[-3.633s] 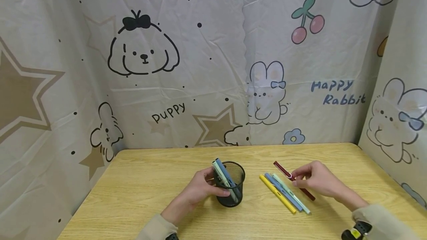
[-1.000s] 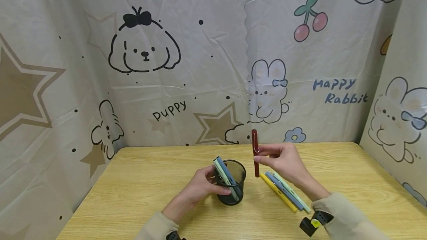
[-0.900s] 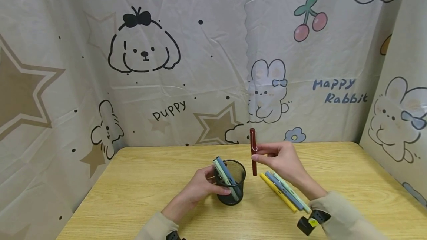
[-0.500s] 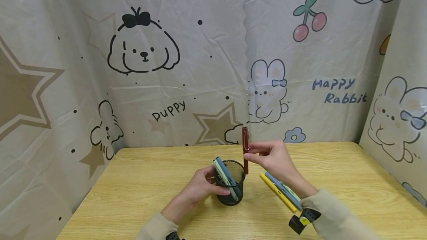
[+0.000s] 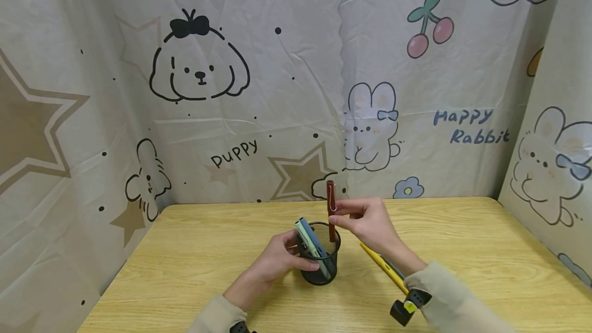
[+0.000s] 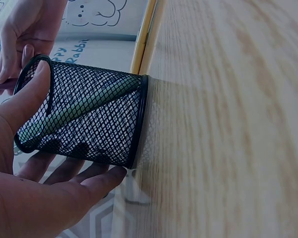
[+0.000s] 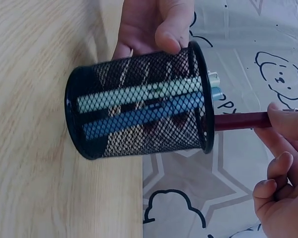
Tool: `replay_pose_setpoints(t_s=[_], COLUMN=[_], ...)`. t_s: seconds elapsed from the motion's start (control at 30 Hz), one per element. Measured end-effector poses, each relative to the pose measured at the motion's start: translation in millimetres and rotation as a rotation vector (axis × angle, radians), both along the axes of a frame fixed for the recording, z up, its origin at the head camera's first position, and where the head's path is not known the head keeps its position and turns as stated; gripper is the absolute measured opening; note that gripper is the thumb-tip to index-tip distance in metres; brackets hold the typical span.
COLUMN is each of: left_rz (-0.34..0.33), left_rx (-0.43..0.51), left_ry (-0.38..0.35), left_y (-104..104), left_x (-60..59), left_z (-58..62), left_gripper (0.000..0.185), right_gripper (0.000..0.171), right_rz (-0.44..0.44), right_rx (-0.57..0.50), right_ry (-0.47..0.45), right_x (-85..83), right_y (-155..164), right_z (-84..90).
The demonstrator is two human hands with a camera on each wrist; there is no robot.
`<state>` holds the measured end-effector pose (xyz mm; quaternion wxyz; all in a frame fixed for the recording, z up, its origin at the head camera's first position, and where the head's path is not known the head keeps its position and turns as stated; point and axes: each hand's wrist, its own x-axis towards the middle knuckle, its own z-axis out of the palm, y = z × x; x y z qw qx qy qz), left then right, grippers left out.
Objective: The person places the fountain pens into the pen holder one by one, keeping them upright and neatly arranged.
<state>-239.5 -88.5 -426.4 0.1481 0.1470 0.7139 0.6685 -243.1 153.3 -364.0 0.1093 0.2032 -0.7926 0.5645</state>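
Left hand (image 5: 277,261) fingers wrapped round the mesh pen cup (image 5: 320,256) on the tabletop (image 5: 194,261); green pen (image 5: 309,243) and blue pen (image 5: 315,243) stand inside it. Right hand (image 5: 370,222) fingers pinch the red pen (image 5: 330,209) upright, tip entering the cup's rim; yellow pen (image 5: 384,267) lies right of the cup.

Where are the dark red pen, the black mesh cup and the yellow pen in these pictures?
dark red pen (image 5: 330,204): head view, on its upper barrel beside the clip.
black mesh cup (image 7: 139,121): right wrist view, on its mesh side wall.
yellow pen (image 5: 381,266): head view, on the middle of its barrel on the table.
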Motion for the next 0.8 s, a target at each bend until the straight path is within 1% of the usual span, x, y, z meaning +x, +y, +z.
replay_pose_setpoints(t_s=[0.13, 0.33, 0.57, 0.67, 0.8], left_rz=[0.002, 0.002, 0.001, 0.0, 0.003], left_rx=[-0.002, -0.001, -0.006, -0.01, -0.018], left_ry=[0.003, 0.007, 0.003, -0.001, -0.003], left_y=[0, 0, 0, 0, 0], left_x=[0.5, 0.3, 0.4, 0.4, 0.9], left_z=[0.0, -0.1, 0.5, 0.8, 0.9], left_gripper=[0.071, 0.071, 0.072, 0.072, 0.072], right_gripper=[0.024, 0.021, 0.022, 0.022, 0.021], right_rz=[0.018, -0.001, 0.003, -0.016, -0.019], right_rx=[-0.021, -0.006, -0.022, -0.007, 0.02], right_ry=[-0.017, -0.018, -0.055, -0.056, -0.045], right_x=[-1.8, -2.8, -0.5, 0.1, -0.2], right_y=[-3, -5, -9, -10, -12], right_z=[-2.7, -5.9, -8.9, -9.7, -11.9])
